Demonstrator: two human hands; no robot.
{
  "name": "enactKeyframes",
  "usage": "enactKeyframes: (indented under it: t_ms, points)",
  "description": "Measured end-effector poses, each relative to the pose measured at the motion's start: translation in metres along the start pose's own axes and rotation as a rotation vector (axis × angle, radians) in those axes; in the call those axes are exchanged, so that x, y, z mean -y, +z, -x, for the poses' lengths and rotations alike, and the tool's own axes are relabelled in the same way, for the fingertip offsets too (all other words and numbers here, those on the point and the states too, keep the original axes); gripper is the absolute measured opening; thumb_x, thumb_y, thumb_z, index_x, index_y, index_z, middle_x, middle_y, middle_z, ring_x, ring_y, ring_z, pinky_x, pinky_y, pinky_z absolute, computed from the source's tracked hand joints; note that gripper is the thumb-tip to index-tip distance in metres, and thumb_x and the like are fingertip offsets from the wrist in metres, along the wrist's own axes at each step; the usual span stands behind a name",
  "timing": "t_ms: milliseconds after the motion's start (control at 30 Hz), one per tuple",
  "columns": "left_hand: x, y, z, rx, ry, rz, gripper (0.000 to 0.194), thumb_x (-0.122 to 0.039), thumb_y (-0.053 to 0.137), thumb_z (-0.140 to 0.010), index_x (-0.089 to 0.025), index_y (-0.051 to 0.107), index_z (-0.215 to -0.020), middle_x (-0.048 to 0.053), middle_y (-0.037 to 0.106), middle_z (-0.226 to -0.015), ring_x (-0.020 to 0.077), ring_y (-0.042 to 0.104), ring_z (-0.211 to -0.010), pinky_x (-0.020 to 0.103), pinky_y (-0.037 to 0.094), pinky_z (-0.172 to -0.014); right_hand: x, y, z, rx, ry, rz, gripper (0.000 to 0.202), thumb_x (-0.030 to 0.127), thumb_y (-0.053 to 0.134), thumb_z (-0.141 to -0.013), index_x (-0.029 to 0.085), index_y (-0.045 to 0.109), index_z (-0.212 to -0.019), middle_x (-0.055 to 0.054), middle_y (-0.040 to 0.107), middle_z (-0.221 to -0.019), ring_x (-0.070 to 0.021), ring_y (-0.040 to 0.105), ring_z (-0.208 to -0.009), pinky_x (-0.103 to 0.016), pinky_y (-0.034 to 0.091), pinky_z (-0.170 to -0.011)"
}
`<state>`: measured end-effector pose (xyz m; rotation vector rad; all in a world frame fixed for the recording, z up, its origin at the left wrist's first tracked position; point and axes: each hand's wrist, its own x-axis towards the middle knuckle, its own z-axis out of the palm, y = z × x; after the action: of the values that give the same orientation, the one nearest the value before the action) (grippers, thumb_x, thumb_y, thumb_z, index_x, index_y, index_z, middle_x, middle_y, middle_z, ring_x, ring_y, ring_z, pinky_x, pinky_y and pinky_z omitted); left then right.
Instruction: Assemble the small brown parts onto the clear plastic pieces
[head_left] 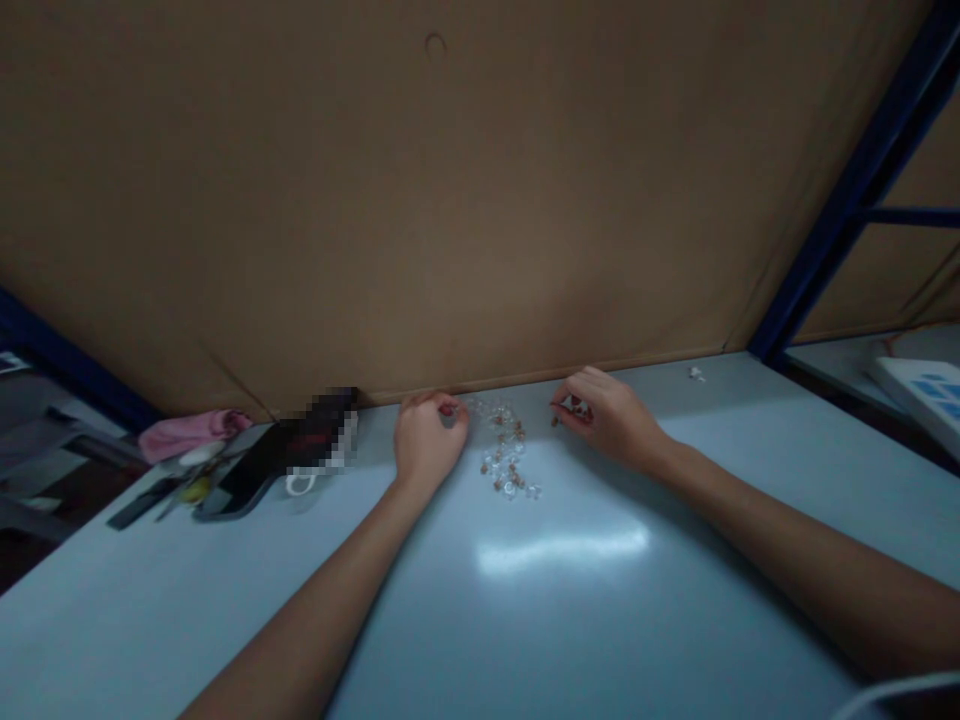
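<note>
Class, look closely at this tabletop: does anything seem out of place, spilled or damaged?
One small white item lies apart, right of the right hand, away from the clear and brown pieces scattered loosely beside the left hand. No damage is discernible.

Looks forward and down from the wearer's head, over the pale grey desk [562, 620], facing the upright brown panel [337, 200] at the back. Takes in left hand [429, 440] and right hand [606, 415] at middle range, plus forearms [315, 590] much nearer. Spans wide, reaching blue posts [840, 220] on either side. Tilts slightly, showing the desk's back edge [652, 370] climbing rightward.
</note>
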<state>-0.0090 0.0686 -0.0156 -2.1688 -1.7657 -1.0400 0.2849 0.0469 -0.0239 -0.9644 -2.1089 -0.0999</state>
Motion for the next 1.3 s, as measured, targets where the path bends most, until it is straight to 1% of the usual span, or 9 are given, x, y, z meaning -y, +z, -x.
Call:
enactKeyframes:
  t_ms: [100, 267, 400, 533, 833, 1000, 1100, 1233, 1300]
  points:
    - [0.000, 0.005, 0.003, 0.041, 0.078, -0.025, 0.015, -0.028, 0.066, -0.091, -0.023, 0.080, -0.092, 0.006, 0.079, -0.093, 0.0315, 0.069, -0.099, 0.044, 0.052, -0.095, 0.001, 0.000, 0.000, 0.004, 0.000, -0.019, 0.012, 0.009, 0.065, -0.092, 0.020, 0.065, -0.096, -0.006, 0.068, -0.089, -0.0223, 0.060, -0.085, -0.033, 0.046, -0.076]
    - [0.001, 0.006, 0.002, 0.063, 0.077, -0.054, 0.017, -0.028, 0.067, -0.090, -0.022, 0.081, -0.097, 0.006, 0.079, -0.095, 0.0328, 0.069, -0.101, 0.046, 0.052, -0.096, 0.002, 0.001, 0.001, -0.012, -0.002, -0.025, 0.022, 0.008, 0.063, -0.093, 0.020, 0.067, -0.112, -0.008, 0.069, -0.100, -0.0222, 0.062, -0.087, -0.034, 0.050, -0.080]
    - [0.000, 0.005, 0.003, 0.091, 0.083, -0.056, 0.016, -0.027, 0.068, -0.089, -0.022, 0.080, -0.097, 0.006, 0.080, -0.095, 0.0319, 0.069, -0.101, 0.046, 0.052, -0.099, 0.003, 0.001, 0.001, 0.002, -0.012, -0.004, 0.019, 0.010, 0.061, -0.096, 0.020, 0.070, -0.109, -0.010, 0.069, -0.099, -0.0240, 0.063, -0.092, -0.036, 0.050, -0.081]
    - [-0.002, 0.006, 0.005, 0.104, 0.096, -0.082, 0.016, -0.028, 0.069, -0.089, -0.022, 0.082, -0.096, 0.007, 0.080, -0.101, 0.0325, 0.068, -0.105, 0.046, 0.052, -0.098, 0.004, 0.001, 0.001, 0.007, -0.012, 0.003, 0.017, 0.012, 0.061, -0.096, 0.020, 0.071, -0.107, -0.010, 0.069, -0.099, -0.0244, 0.063, -0.093, -0.036, 0.050, -0.083]
    - [0.001, 0.010, 0.004, 0.055, 0.104, -0.018, 0.018, -0.025, 0.074, -0.085, -0.022, 0.080, -0.102, 0.009, 0.078, -0.097, 0.0343, 0.067, -0.102, 0.047, 0.052, -0.094, 0.003, -0.001, 0.002, 0.007, 0.015, 0.010, 0.015, 0.012, 0.062, -0.095, 0.020, 0.070, -0.104, -0.009, 0.070, -0.095, -0.0242, 0.062, -0.090, -0.036, 0.049, -0.080]
    - [-0.006, 0.006, 0.004, -0.043, 0.090, 0.085, 0.017, -0.022, 0.069, -0.089, -0.021, 0.077, -0.104, 0.008, 0.077, -0.099, 0.0304, 0.067, -0.100, 0.044, 0.051, -0.097, 0.002, 0.000, 0.001, 0.010, 0.021, -0.006, 0.008, 0.015, 0.063, -0.098, 0.021, 0.069, -0.099, -0.008, 0.069, -0.093, -0.0233, 0.061, -0.089, -0.035, 0.048, -0.080]
    - [-0.016, 0.003, 0.008, -0.033, 0.166, 0.167, 0.010, -0.022, 0.067, -0.092, -0.021, 0.076, -0.096, 0.006, 0.076, -0.098, 0.0278, 0.067, -0.101, 0.043, 0.050, -0.098, 0.001, 0.004, 0.002, 0.019, 0.026, -0.010, 0.007, 0.016, 0.065, -0.097, 0.021, 0.070, -0.098, -0.009, 0.069, -0.095, -0.0248, 0.061, -0.093, -0.036, 0.049, -0.082]
    - [-0.026, 0.001, 0.015, 0.072, 0.359, 0.245, 0.011, -0.026, 0.066, -0.096, -0.022, 0.075, -0.091, 0.005, 0.074, -0.094, 0.0260, 0.065, -0.100, 0.042, 0.050, -0.097, 0.004, 0.010, 0.004, 0.075, -0.005, -0.051, 0.013, 0.010, 0.063, -0.096, 0.019, 0.072, -0.098, -0.011, 0.069, -0.099, -0.0256, 0.061, -0.097, -0.037, 0.050, -0.084]
    - [-0.029, 0.002, 0.019, 0.110, 0.413, 0.262, 0.011, -0.028, 0.067, -0.096, -0.022, 0.075, -0.091, 0.006, 0.073, -0.094, 0.0260, 0.064, -0.099, 0.042, 0.051, -0.094, 0.006, 0.012, 0.005, 0.105, -0.016, -0.069, 0.016, 0.008, 0.062, -0.095, 0.019, 0.073, -0.098, -0.010, 0.071, -0.098, -0.0255, 0.061, -0.096, -0.037, 0.049, -0.084]
